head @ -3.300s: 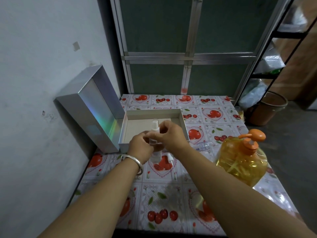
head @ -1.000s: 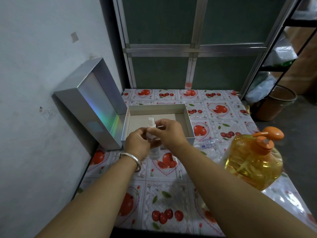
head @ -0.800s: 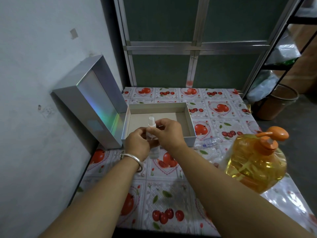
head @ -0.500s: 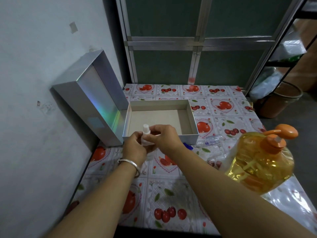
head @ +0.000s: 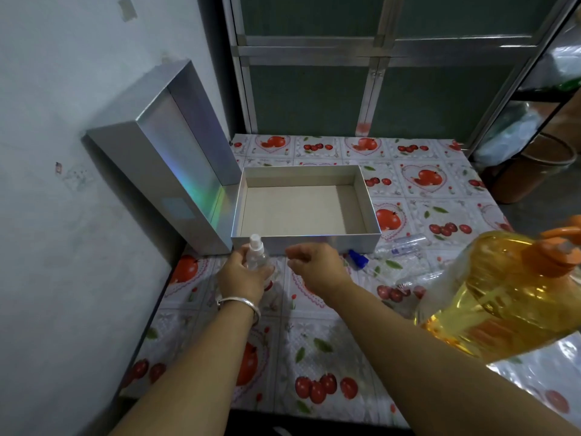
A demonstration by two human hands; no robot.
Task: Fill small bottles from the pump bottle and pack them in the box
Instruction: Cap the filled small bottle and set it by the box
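From my head camera: my left hand grips a small clear bottle with a white spray top, upright just before the box, which holds nothing. My right hand hangs loosely curled, holding nothing. The pump bottle holds amber liquid.

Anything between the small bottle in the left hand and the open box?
Nothing visible. The left hand holds the small bottle just short of the box; only the low front wall lies between, and the box interior looks empty.
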